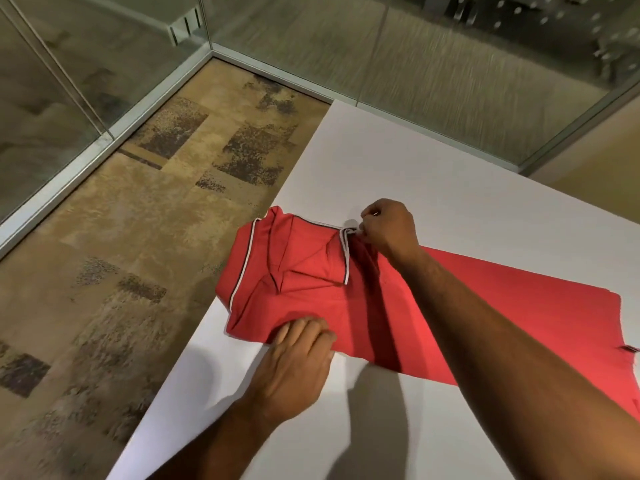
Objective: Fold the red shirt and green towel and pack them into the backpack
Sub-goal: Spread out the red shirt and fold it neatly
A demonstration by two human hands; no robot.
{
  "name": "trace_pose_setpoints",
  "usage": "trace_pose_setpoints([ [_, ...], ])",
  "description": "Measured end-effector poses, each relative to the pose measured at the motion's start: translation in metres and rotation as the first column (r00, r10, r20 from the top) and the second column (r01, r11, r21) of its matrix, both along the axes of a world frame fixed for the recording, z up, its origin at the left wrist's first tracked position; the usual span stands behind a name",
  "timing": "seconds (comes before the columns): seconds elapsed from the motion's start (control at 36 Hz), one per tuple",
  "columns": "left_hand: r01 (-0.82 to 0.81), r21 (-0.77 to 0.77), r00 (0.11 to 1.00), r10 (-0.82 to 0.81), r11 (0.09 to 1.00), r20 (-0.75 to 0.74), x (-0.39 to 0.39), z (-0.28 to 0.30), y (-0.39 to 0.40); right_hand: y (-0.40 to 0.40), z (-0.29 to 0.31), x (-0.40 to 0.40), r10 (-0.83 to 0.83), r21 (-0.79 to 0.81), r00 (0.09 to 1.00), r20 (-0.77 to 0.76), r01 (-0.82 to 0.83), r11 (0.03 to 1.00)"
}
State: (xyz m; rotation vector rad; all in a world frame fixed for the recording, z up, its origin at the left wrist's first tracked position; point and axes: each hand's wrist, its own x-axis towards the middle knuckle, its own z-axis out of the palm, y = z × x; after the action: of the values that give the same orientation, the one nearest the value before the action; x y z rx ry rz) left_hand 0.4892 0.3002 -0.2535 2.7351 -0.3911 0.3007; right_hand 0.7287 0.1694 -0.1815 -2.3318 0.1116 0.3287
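Atop white table (450,188), red shirt (502,323); glass walls (450,64), patterned carpet (138,237) beyond.

shirt (415,317) on table (450,174)

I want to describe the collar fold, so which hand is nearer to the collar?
Right. The right hand pinches the collar tip at the far edge of the shirt; the left hand holds its near edge.

left hand (298,358): near, fingers (311,332) curled, pinching | right hand (389,230): arm outstretched, fingers pinching
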Motion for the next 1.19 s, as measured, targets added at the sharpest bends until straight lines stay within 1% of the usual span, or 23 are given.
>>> trace_pose_setpoints([
  [0.06,-0.052,0.002,0.998,0.052,0.999,-0.038,0.005,-0.004,0.006,-0.003,-0.007,-0.005,-0.017,-0.034,1.000,-0.003,0.017,0.999],
  [0.08,-0.066,0.008,0.996,0.067,0.998,-0.054,0.006,-0.006,0.009,-0.005,-0.009,-0.011,0.009,-0.067,0.999,0.033,-0.007,0.998],
  [0.14,-0.085,0.017,0.994,0.086,0.996,-0.074,0.008,-0.010,0.013,-0.007,-0.010,-0.027,0.141,-0.127,0.972,0.189,-0.118,0.985],
  [0.17,-0.090,0.019,0.993,0.091,0.996,-0.080,0.009,-0.012,0.016,-0.008,-0.011,-0.034,0.255,-0.163,0.922,0.290,-0.215,0.963],
  [0.19,-0.094,0.021,0.992,0.095,0.995,-0.083,0.010,-0.013,0.017,-0.010,-0.014,-0.039,0.400,-0.216,0.837,0.372,-0.341,0.915],
  [0.22,-0.099,0.024,0.991,0.100,0.995,-0.083,0.011,-0.014,0.020,-0.012,-0.016,-0.044,0.557,-0.288,0.731,0.394,-0.477,0.830],
  [0.25,-0.105,0.026,0.991,0.106,0.994,-0.082,0.013,-0.016,0.022,-0.015,-0.019,-0.049,0.696,-0.372,0.617,0.368,-0.588,0.718],
  [0.28,-0.113,0.026,0.990,0.115,0.993,-0.079,0.014,-0.017,0.024,-0.018,-0.023,-0.053,0.800,-0.458,0.516,0.306,-0.657,0.599],
  [0.31,-0.122,0.025,0.989,0.124,0.992,-0.077,0.016,-0.018,0.026,-0.020,-0.027,-0.056,0.866,-0.532,0.440,0.238,-0.687,0.495],
  [0.33,-0.129,0.025,0.989,0.130,0.991,-0.076,0.017,-0.020,0.028,-0.022,-0.029,-0.059,0.903,-0.589,0.389,0.180,-0.692,0.416],
  [0.36,-0.130,0.023,0.988,0.132,0.991,-0.076,0.018,-0.021,0.030,-0.023,-0.033,-0.061,0.922,-0.628,0.359,0.143,-0.687,0.365],
  [0.39,-0.129,0.019,0.989,0.130,0.991,-0.076,0.019,-0.022,0.031,-0.023,-0.036,-0.060,0.930,-0.652,0.340,0.141,-0.675,0.346],
  [0.42,-0.126,0.014,0.989,0.127,0.992,-0.078,0.019,-0.023,0.032,-0.021,-0.037,-0.057,0.928,-0.660,0.333,0.166,-0.662,0.355],
  [0.5,-0.121,0.005,0.989,0.121,0.993,-0.088,0.019,-0.024,0.033,-0.008,-0.027,-0.043,0.887,-0.631,0.378,0.265,-0.627,0.456],
  [0.56,-0.123,-0.005,0.988,0.122,0.992,-0.099,0.019,-0.023,0.033,0.004,-0.011,-0.037,0.846,-0.622,0.457,0.276,-0.586,0.519],
  [0.64,-0.130,-0.004,0.985,0.129,0.992,-0.113,0.021,-0.019,0.032,0.023,0.006,-0.028,0.782,-0.621,0.569,0.252,-0.525,0.582],
  [0.69,-0.131,0.003,0.984,0.131,0.991,-0.121,0.023,-0.018,0.033,0.034,0.010,-0.021,0.707,-0.591,0.657,0.260,-0.470,0.655],
  [0.75,-0.126,0.013,0.983,0.127,0.992,-0.131,0.024,-0.017,0.034,0.042,0.009,-0.016,0.586,-0.471,0.754,0.295,-0.419,0.776],
  [0.81,-0.122,0.016,0.982,0.123,0.992,-0.144,0.025,-0.016,0.036,0.045,0.005,-0.014,0.487,-0.310,0.830,0.272,-0.403,0.861],
  [0.86,-0.123,0.000,0.981,0.121,0.992,-0.152,0.026,-0.015,0.038,0.042,0.003,-0.016,0.461,-0.217,0.870,0.176,-0.423,0.880],
  [1.0,-0.125,-0.047,0.982,0.116,0.991,-0.152,0.025,-0.014,0.038,0.018,-0.015,-0.032,0.448,-0.157,0.893,0.045,-0.437,0.886],
  [1.11,-0.173,-0.117,0.980,0.159,0.978,-0.121,0.024,-0.012,0.033,0.005,-0.025,-0.038,0.355,-0.169,0.933,0.052,-0.342,0.924],
  [1.19,-0.275,-0.202,0.961,0.274,0.940,-0.033,0.031,0.002,0.029,0.004,-0.026,-0.032,0.246,-0.217,0.963,0.110,-0.218,0.951],
])
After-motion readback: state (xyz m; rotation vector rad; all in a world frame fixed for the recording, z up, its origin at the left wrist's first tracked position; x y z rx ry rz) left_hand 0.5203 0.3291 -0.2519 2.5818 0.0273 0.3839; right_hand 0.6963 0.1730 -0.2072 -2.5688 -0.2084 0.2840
